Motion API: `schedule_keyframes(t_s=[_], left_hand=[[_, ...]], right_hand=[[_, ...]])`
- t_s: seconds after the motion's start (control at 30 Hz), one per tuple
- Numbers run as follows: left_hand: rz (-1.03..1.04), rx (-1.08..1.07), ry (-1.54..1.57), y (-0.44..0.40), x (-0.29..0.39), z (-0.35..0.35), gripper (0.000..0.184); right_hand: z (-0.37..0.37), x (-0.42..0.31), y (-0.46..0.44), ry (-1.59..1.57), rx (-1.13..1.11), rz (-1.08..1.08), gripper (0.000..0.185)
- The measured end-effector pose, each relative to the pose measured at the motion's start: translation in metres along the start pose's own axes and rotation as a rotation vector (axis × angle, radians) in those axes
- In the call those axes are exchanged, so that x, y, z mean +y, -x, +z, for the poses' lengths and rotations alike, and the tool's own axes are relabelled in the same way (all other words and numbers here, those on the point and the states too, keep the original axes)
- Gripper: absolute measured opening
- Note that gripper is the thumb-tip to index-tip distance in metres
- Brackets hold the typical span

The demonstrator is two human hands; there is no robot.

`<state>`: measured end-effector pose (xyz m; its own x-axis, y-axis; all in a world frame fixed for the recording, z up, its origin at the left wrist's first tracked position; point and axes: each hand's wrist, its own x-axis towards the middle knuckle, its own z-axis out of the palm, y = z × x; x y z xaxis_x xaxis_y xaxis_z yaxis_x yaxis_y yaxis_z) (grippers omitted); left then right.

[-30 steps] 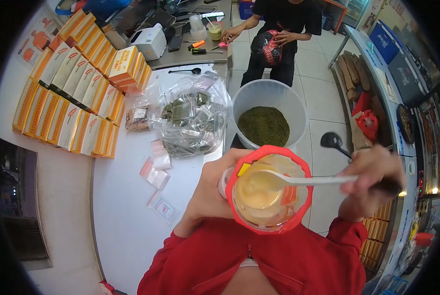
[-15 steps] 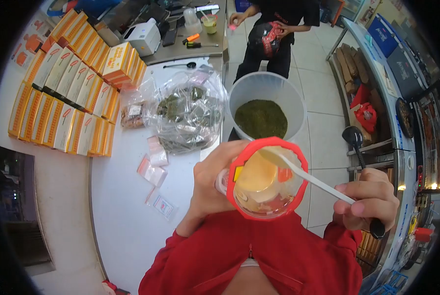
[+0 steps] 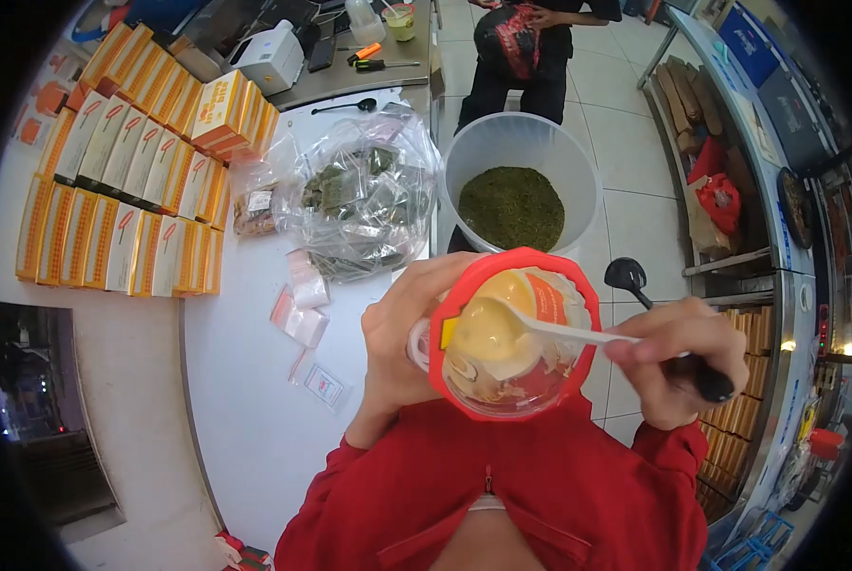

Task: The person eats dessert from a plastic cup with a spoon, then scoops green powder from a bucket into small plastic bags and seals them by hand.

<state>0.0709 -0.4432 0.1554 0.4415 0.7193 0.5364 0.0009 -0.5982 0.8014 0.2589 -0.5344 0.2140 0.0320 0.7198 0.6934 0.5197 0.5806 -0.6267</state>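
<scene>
My left hand (image 3: 397,343) is wrapped round a clear cup with a red rim (image 3: 592,285), tilted so its pale yellow content (image 3: 488,333) shows. Between the fingers of my right hand (image 3: 683,362) is a white spoon (image 3: 578,333), its bowl inside the cup. The same hand also holds a black ladle (image 3: 627,274), whose bowl sticks out above the fingers. Just beyond the cup stands a translucent tub (image 3: 583,171) with green powder (image 3: 511,205) in it.
Plastic bags of green packets (image 3: 359,200) lie on the white table (image 3: 245,419), near stacked orange boxes (image 3: 102,228). Across from me, a person in black (image 3: 521,71) holds a black and red bundle (image 3: 513,40). Metal shelving (image 3: 778,228) runs along the right.
The spoon has moved within the cup, and the ladle's bowl swung right, then back left. The other person's outstretched hand has drawn in toward the bundle.
</scene>
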Motion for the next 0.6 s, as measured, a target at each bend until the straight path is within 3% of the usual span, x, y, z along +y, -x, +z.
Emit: schedule_keyframes(t_s=[0.07, 0.13, 0.2, 0.27, 0.37, 0.6], left_hand=[[0.112, 0.017, -0.009, -0.003, -0.006, 0.000, 0.054], [0.166, 0.039, -0.004, -0.007, -0.005, 0.000, 0.054], [0.186, 0.053, 0.003, -0.009, -0.003, 0.000, 0.053], [0.042, -0.012, -0.142, -0.007, 0.000, 0.001, 0.053], [0.113, 0.014, -0.138, -0.006, -0.005, 0.003, 0.055], [0.086, -0.014, -0.214, -0.009, -0.002, 0.004, 0.060]], right_hand=[[-0.005, 0.002, 0.001, -0.051, 0.144, -0.063, 0.028], [-0.017, -0.004, 0.001, -0.062, 0.147, -0.060, 0.028], [-0.024, -0.009, 0.000, -0.003, -0.051, -0.081, 0.023], [-0.020, -0.011, -0.003, 0.018, -0.150, -0.090, 0.023], [-0.003, -0.007, 0.001, 0.029, -0.044, -0.027, 0.026], [-0.003, 0.012, 0.009, -0.031, -0.120, 0.036, 0.020]])
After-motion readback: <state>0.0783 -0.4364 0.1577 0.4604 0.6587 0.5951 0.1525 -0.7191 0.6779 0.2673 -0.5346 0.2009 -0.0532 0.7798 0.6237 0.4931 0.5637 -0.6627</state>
